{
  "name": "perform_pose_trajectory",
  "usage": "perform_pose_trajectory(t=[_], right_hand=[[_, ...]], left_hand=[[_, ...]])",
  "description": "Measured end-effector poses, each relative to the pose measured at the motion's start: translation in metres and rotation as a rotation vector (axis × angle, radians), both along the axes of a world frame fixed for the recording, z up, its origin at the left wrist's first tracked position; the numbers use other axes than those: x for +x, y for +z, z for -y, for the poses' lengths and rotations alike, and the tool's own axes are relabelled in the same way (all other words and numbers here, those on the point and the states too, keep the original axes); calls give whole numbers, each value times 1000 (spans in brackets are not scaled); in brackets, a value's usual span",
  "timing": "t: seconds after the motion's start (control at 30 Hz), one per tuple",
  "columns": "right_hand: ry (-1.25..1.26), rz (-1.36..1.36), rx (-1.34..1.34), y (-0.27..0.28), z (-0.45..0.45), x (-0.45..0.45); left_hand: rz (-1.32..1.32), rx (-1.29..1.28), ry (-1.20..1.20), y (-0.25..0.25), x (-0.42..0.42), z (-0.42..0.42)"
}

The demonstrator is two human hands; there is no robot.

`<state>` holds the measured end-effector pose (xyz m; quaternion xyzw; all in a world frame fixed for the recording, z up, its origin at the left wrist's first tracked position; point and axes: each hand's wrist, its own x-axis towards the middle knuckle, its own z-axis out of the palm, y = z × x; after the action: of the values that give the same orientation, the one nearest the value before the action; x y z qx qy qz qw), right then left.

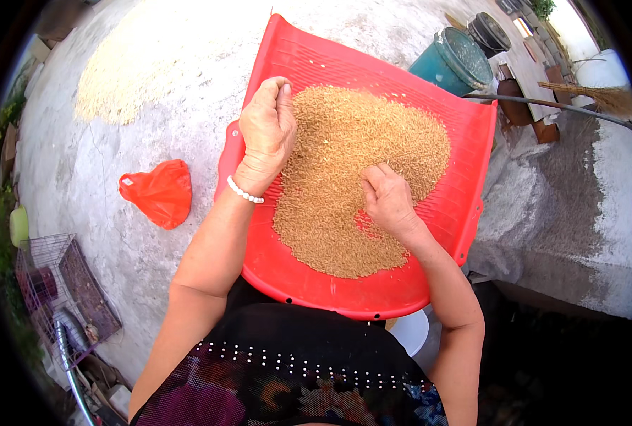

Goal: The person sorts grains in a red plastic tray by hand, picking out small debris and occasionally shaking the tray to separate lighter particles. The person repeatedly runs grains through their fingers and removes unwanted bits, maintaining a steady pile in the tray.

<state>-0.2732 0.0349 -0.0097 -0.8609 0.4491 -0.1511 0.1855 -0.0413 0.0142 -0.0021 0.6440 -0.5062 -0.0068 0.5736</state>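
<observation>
A wide red plastic winnowing tray (342,295) with a ribbed bottom lies in front of my body, its rounded edge towards me. Brown unhusked grain (358,128) is heaped and spread over its middle. My left hand (269,125), wearing a white bead bracelet (245,193) at the wrist, is over the tray's left side with curled fingers; nothing shows in it. Low over the grain, my right hand (389,199) has its thumb and fingertips drawn together. Whether a grain is pinched there is too small to see. Red tray bottom shows through the grain beside this hand.
A red plastic bag (161,194) lies on the concrete at left, below a pale spread heap (129,80). A wire cage (63,287) stands lower left. Upper right are a teal bucket (449,64), a black bucket (489,33) and a straw broom (598,96). Under the tray shows a white basin (412,333).
</observation>
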Motion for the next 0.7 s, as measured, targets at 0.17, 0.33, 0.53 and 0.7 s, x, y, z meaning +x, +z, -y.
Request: perform_pose_trajectory(t=[0.17,0.33,0.53,0.7], right_hand=[[-4,-48,-5,-20,-1,53],[-128,-117,-41,-35,11,70],[-69,-124,-135,-43,14,73],[-33,-108,-158,-51,15,72]], left_hand=[[3,4,-58,0,-2,-4],[28,15,-88,1,-4,-6],[57,-12,-89,0,-4,-5],[65,-22,-85,1,-4,-6]])
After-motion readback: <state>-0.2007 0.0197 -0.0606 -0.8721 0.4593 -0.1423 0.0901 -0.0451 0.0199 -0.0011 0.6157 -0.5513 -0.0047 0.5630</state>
